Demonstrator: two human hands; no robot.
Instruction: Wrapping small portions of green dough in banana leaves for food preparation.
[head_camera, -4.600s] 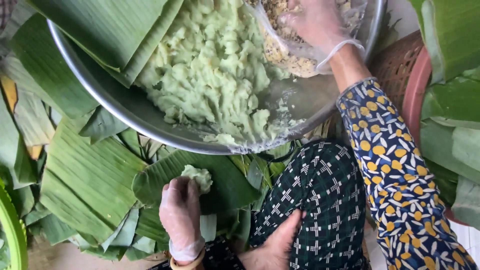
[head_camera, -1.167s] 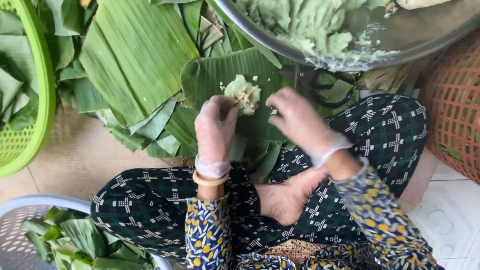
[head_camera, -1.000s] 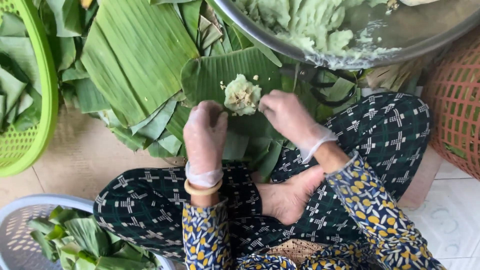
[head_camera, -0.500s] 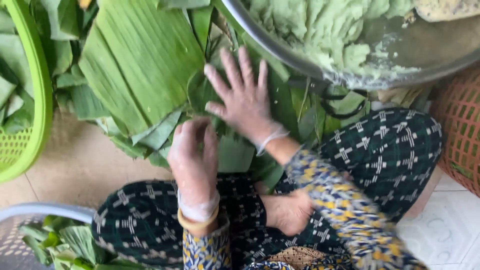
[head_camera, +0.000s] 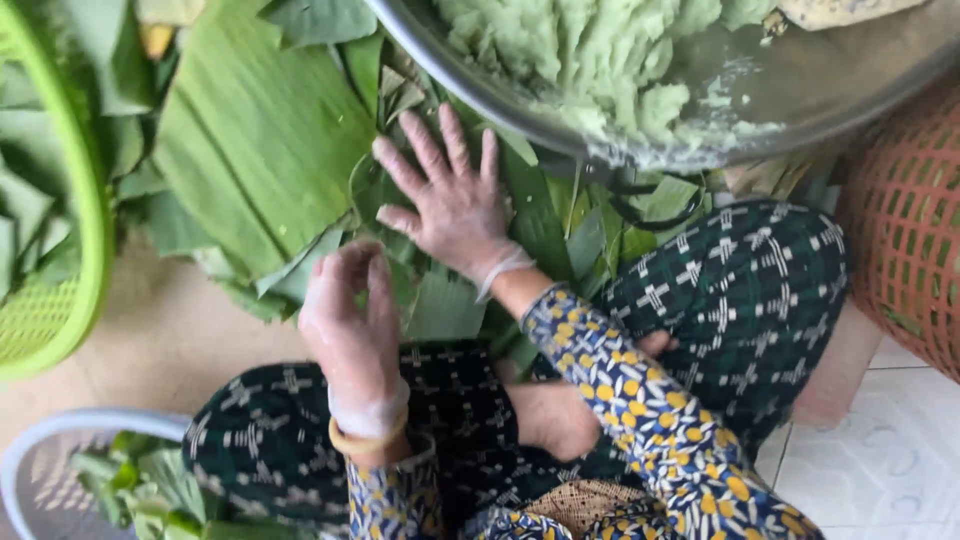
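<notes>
Neither grip grasps anything: the right hand (head_camera: 455, 205) lies flat, fingers spread, on the banana leaves (head_camera: 260, 150); the left hand (head_camera: 352, 325) hovers half-curled just beside. Leaf veins run diagonally, long axis toward the steel bowl (head_camera: 720, 110) of green dough (head_camera: 590, 50). Tan floor (head_camera: 170, 340) lies beneath.

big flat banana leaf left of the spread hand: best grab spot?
Take the large flat green banana leaf by its lower pointed edge, coming from the person's side. That edge lies bare over the tan floor; the top is overlapped by other leaves, the right hand covers the right.
</notes>
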